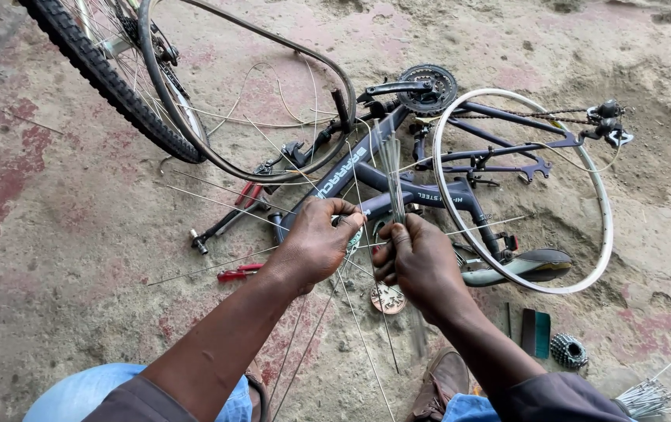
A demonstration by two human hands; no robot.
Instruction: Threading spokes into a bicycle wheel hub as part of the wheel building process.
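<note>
My left hand (316, 244) and my right hand (421, 262) meet at the centre of the view over a wheel hub (356, 237), which they mostly hide. Thin metal spokes (218, 205) fan out from the hub to the left and downward. My right hand pinches a bundle of loose spokes (392, 176) that stands upright. My left hand's fingers close on the hub and a spoke at its flange. A small round copper-coloured disc (388, 298) lies on the ground just below my right hand.
A dark bicycle frame (366, 168) with crankset (427, 87) lies behind my hands. A bare white rim (523, 187) lies to the right, a tyred wheel (109, 74) at top left. Red pliers (240, 272), a cassette (568, 350) and more spokes (648, 397) lie on the dirt floor.
</note>
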